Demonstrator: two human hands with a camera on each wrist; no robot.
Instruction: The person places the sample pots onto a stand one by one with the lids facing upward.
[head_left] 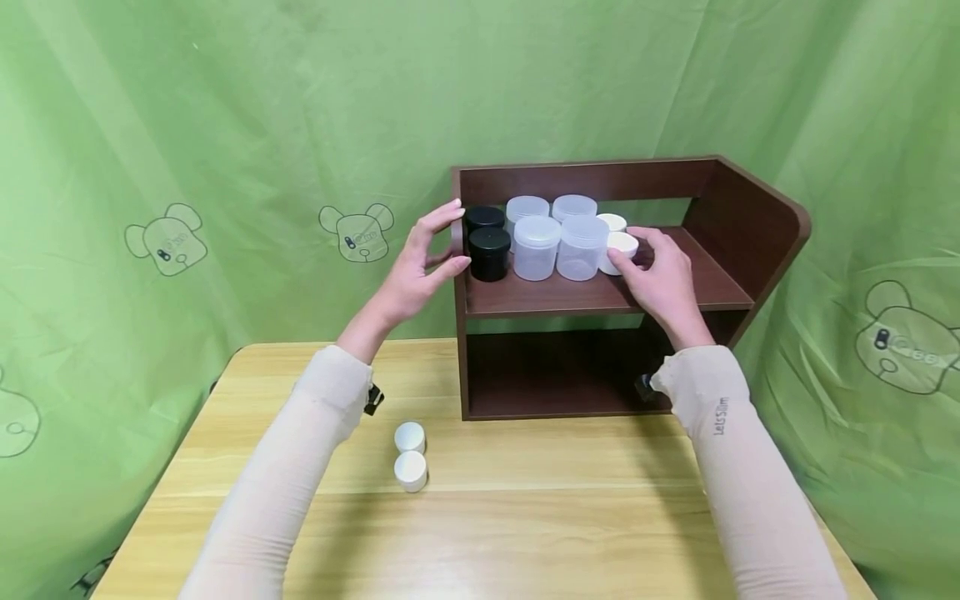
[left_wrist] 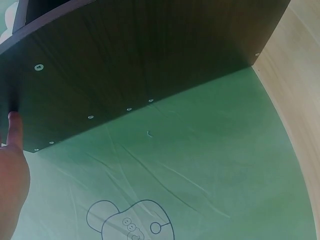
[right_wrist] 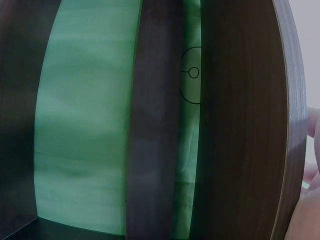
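Note:
A dark brown two-level shelf (head_left: 555,312) bears a double row of jars on its upper board. My left hand (head_left: 416,267) holds the shelf's left side panel, thumb tip by the front black jar (head_left: 489,257) and a finger (left_wrist: 15,127) against the panel's outer face. A second black jar (head_left: 484,218) stands behind. Toward the right end, my right hand (head_left: 663,275) pinches the front small white jar (head_left: 619,248) between thumb and fingers, beside a clear jar (head_left: 582,250). Another white jar (head_left: 612,222) sits behind it. In the right wrist view only fingertips show past the board edge.
Several frosted clear jars (head_left: 536,250) fill the middle of the upper board. Two small white jars (head_left: 410,472) stand on the wooden table (head_left: 525,517), left of the shelf's front. The shelf's tall right side panel (head_left: 757,221) rises beyond my right hand. A green curtain (head_left: 300,125) hangs behind.

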